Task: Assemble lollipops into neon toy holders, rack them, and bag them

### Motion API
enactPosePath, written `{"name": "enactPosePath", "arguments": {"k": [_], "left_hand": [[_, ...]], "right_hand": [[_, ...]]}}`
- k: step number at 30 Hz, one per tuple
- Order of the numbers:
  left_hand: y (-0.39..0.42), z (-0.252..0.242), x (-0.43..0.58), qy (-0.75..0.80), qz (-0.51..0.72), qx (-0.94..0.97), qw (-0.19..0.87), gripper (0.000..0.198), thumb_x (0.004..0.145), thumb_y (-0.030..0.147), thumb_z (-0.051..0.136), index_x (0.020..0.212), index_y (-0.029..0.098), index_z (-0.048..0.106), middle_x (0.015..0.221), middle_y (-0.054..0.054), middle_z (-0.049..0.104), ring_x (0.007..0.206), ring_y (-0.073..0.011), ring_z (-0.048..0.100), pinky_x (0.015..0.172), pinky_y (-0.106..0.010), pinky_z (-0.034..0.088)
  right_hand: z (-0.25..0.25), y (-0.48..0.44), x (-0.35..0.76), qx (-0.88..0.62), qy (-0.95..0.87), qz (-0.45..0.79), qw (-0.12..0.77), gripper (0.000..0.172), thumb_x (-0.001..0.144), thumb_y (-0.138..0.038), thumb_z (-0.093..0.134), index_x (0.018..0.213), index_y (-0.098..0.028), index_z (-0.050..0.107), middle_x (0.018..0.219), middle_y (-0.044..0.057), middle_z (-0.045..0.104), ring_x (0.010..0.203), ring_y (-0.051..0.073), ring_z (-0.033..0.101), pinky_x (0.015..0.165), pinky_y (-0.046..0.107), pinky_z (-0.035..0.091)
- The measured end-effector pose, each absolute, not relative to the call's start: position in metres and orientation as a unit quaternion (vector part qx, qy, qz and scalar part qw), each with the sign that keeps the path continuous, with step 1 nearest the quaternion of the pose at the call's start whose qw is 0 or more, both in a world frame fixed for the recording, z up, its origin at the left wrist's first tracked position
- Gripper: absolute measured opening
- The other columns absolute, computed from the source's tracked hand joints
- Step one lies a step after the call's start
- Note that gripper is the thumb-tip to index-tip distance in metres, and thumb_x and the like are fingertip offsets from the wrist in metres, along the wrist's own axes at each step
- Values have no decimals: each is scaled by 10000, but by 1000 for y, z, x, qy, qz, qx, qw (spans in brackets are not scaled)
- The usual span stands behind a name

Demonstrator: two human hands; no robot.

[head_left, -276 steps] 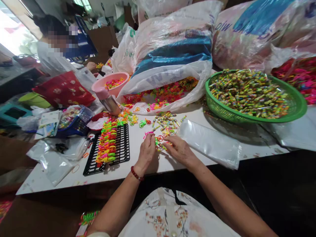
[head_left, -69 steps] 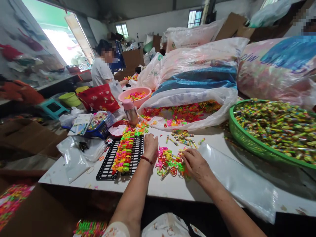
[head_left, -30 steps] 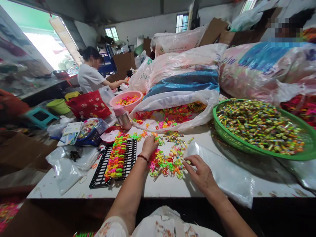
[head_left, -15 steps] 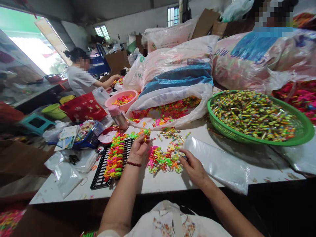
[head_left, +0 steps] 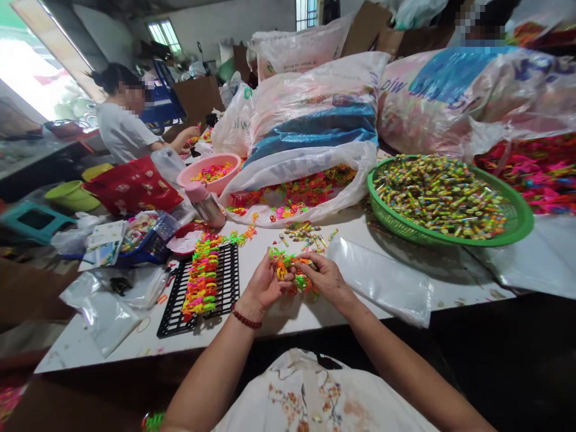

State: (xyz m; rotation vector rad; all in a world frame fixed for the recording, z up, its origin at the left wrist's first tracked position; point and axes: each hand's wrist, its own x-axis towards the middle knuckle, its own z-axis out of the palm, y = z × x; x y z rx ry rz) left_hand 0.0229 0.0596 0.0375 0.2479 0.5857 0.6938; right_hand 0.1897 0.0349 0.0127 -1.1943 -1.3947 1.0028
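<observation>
My left hand (head_left: 263,287) and my right hand (head_left: 326,277) meet just above the white table (head_left: 288,324), fingers pinched on a small bright plastic toy piece (head_left: 283,264) held between them. More neon toy pieces (head_left: 302,282) lie under my hands. Left of them a black grid tray (head_left: 198,291) carries a row of assembled neon pieces (head_left: 201,277). Small wrapped tubes (head_left: 306,231) are scattered beyond my hands.
A green basket (head_left: 450,198) of wrapped tubes stands at the right, flat clear bags (head_left: 382,279) beside my right hand. Large sacks (head_left: 315,120), a pink bowl (head_left: 209,174) and a metal flask (head_left: 204,207) sit behind. A person (head_left: 119,123) works at far left.
My head tilted down. My left hand came back from the far pieces and my right hand left the pile; both now meet, pinching one toy piece.
</observation>
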Motion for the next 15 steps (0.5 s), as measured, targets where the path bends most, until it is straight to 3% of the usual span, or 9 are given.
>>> {"name": "enactPosePath", "arguments": {"k": [4, 6, 8, 11, 15], "left_hand": [[51, 35, 25, 332, 392, 203, 834, 736, 862, 760, 297, 979, 108, 619, 904, -128, 684, 637, -176, 678, 523, -284, 572], [46, 32, 27, 364, 420, 241, 796, 581, 840, 687, 511, 996, 137, 614, 949, -98, 694, 683, -184, 703, 521, -274, 579], [43, 28, 28, 397, 443, 259, 761, 401, 811, 497, 700, 987, 148, 610, 924, -63, 698, 675, -162, 703, 492, -226, 555], [41, 23, 31, 422, 461, 245, 741, 319, 751, 321, 791, 945, 141, 611, 840, -33, 696, 629, -144, 688, 476, -207, 532], [39, 18, 31, 433, 482, 241, 722, 355, 681, 323, 838, 903, 149, 623, 813, -19, 690, 623, -138, 656, 528, -245, 540]], "right_hand": [[13, 26, 192, -511, -558, 410, 510, 273, 860, -441, 635, 899, -196, 746, 848, 22, 719, 824, 180, 639, 773, 281, 480], [13, 23, 193, -516, -538, 423, 514, 294, 852, -461, 641, 893, -189, 746, 837, 19, 716, 803, 176, 634, 747, 273, 482], [12, 20, 194, -514, -525, 437, 519, 313, 838, -476, 656, 896, -182, 747, 845, 22, 715, 802, 176, 632, 734, 271, 488], [9, 19, 194, -519, -512, 449, 517, 338, 820, -495, 671, 905, -177, 750, 844, 28, 712, 808, 182, 634, 707, 274, 502], [1, 17, 195, -524, -508, 453, 512, 366, 816, -513, 670, 936, -178, 754, 895, 39, 727, 852, 197, 650, 754, 310, 531]]}}
